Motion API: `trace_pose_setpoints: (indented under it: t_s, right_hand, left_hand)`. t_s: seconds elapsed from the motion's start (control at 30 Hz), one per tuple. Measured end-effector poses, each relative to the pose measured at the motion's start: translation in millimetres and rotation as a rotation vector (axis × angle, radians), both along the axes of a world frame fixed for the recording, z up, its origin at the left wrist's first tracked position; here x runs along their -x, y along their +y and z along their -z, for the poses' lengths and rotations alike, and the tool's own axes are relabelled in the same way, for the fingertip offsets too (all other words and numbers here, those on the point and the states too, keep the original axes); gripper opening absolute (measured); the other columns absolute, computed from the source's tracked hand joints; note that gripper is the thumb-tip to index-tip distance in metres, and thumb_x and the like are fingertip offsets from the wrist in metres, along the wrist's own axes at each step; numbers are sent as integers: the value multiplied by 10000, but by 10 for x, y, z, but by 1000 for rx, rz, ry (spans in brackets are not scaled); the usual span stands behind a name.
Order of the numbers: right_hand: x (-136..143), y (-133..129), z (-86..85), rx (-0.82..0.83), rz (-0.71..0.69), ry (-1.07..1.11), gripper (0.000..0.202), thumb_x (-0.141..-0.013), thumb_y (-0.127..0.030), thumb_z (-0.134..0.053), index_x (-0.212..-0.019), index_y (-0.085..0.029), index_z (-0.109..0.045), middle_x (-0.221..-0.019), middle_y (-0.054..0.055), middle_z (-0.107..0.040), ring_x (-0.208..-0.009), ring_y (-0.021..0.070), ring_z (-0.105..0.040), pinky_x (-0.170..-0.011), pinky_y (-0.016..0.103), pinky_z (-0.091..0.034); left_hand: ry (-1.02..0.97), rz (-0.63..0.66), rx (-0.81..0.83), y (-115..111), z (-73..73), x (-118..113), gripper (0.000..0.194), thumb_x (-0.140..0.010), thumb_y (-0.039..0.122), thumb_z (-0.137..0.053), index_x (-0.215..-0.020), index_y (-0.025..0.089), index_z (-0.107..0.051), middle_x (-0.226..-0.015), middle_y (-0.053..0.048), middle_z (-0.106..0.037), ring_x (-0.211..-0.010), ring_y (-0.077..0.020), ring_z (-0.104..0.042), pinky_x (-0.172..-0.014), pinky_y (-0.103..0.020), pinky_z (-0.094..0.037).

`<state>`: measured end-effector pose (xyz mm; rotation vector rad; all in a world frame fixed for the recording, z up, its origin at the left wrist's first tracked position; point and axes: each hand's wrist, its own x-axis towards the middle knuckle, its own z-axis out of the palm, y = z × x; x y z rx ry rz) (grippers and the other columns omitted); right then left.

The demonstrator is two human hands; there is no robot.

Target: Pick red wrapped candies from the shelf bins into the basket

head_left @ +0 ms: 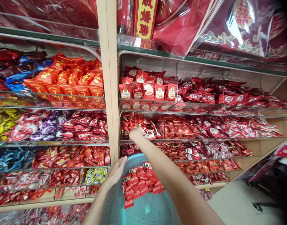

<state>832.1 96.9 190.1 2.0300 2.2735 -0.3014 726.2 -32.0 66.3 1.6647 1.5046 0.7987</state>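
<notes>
A teal plastic basket point(145, 212) stands below the shelves, with several small red candy packets point(140, 182) lying in its far part. My left hand point(116, 171) is at the basket's left rim, fingers stretched out and pointing up toward the wooden post. My right hand point(136, 134) reaches over the basket into a shelf compartment of red and white packets point(152, 132). It is bent down among them, and its fingertips are hidden, so what it holds cannot be made out.
Glass-fronted shelves point(143, 104) of wrapped sweets run left and right of a wooden post point(110, 78). Large red packages point(178, 28) lie on top. At the lower right are floor point(232, 200) and a black wheeled base point(259, 206).
</notes>
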Motion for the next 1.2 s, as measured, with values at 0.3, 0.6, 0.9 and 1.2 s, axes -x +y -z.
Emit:
trace_pose_setpoints:
  t_s: [0.3,0.6,0.9,1.2]
  right_hand:
    - [-35,-51,-34,12,65,-56,495,-568,-305,-712,-1021,-118,-637,-1091,176,-618,-967,310,-599,-672,402,-534]
    - [-56,-54,-61,39,63,-48,449,-568,-369,-703,-956,-149,-655,-1043,156,-639,-931,276,-619,-733,370,-520]
    - [-179,-227,-465,115,-59,-29,299,-657,-407,-561,-739,-138,-663,-754,88,-664,-741,237,-631,-670,335,-487]
    - [-1066,-1169,-171,435,-219,992,390,-745,-509,-452,-659,-146,-566,-467,-22,-518,-381,67,-410,-388,185,-294]
  left_hand:
    - [3,10,8,14,16,-1,578,-802,632,-236,-987,234,-612,-1162,-37,-594,-1104,-246,-492,-992,-382,-320]
    - [2,3,37,0,-22,-9,579,-795,639,-237,-992,244,-612,-1191,-36,-577,-1137,-260,-467,-1014,-406,-290]
    - [36,-16,33,-35,-57,-20,591,-792,651,-216,-979,261,-619,-1181,-20,-584,-1116,-255,-483,-980,-395,-327]
    - [52,12,-1,9,16,-12,607,-810,631,-190,-976,235,-620,-1135,-42,-611,-1060,-244,-517,-929,-372,-363]
